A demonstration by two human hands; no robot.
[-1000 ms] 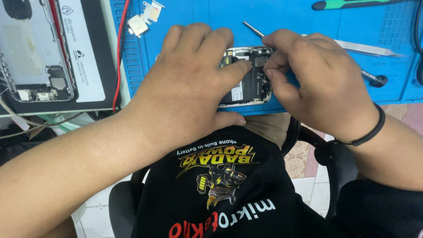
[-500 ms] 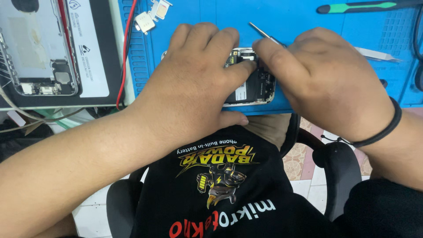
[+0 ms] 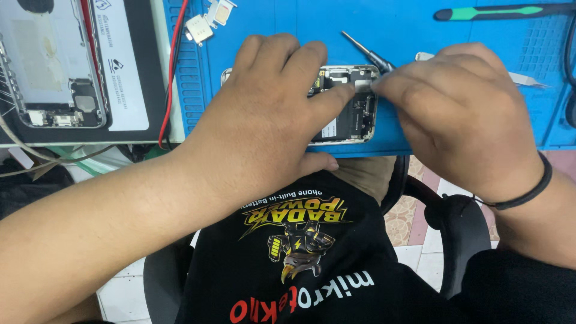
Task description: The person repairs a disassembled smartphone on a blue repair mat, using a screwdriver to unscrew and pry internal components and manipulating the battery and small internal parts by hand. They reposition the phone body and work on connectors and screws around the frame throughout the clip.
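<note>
The left hand [image 3: 270,114] lies flat and spread over an opened phone [image 3: 351,108] on the blue mat [image 3: 288,24], pinning it down at the mat's near edge; its index fingertip rests by the phone's upper circuitry, its thumb curls under the edge. The right hand [image 3: 462,114] is closed in a pinch around a screwdriver [image 3: 367,53], whose metal shaft pokes out above the fingers, tip pointing away; the fingertips meet the left index finger over the phone's top end. A black band circles the right wrist. Small metal parts [image 3: 207,21] lie on the mat further back, tweezers [image 3: 528,78] beyond the right hand, a green-handled tool [image 3: 498,12] at the far edge. Another opened device [image 3: 54,66] sits to the left.
</note>
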